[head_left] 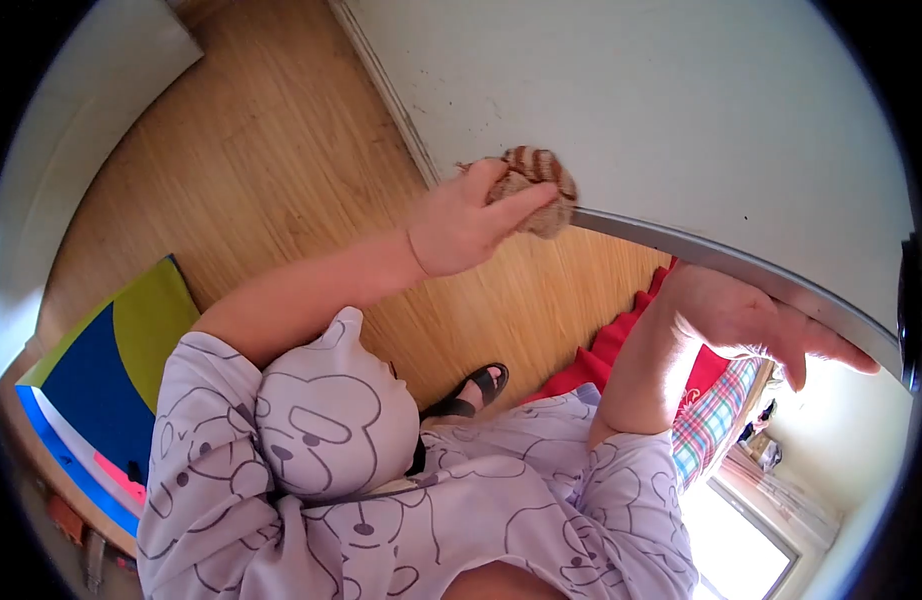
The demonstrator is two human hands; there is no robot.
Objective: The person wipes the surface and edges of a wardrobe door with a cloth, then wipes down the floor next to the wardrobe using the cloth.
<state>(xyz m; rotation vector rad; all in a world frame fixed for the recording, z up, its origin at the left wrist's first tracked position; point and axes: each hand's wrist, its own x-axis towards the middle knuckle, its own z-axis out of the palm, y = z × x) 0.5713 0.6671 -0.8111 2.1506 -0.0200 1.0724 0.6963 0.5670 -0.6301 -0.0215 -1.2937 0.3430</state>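
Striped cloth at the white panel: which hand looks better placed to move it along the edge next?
Left, I'd judge: the left hand already grips the striped cloth at the grey edge, while the right hand, fingers extended farther along, holds no cloth.

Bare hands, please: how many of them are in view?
2: left hand on a beige-and-brown striped knitted cloth, right hand at the grey edge of the white panel.
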